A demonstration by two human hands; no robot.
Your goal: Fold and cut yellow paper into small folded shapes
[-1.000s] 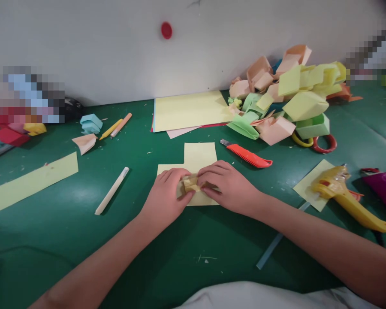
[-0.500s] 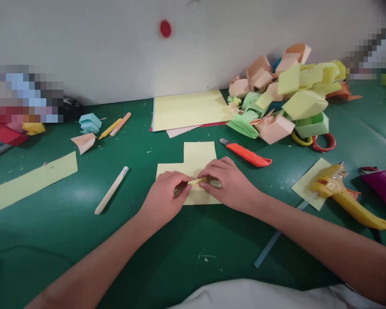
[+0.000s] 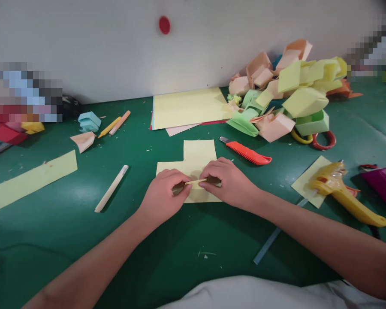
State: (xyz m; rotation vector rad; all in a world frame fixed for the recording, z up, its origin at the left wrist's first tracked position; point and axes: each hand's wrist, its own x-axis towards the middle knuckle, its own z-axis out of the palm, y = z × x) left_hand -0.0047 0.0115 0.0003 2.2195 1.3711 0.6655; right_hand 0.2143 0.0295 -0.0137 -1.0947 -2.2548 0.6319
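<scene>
Green desk (image 3: 67, 240): left hand (image 3: 162, 195) and right hand (image 3: 230, 182), each grip pinched on fold (image 3: 195, 182), now flattened from crumpled; knife (image 3: 246, 151) at 2 o'clock.

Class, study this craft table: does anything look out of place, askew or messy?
Yes. The orange utility knife lies loose on the green mat just beyond the right hand. Behind it, folded paper pieces are heaped in a jumble over the scissors. Small paper scraps dot the mat.
</scene>
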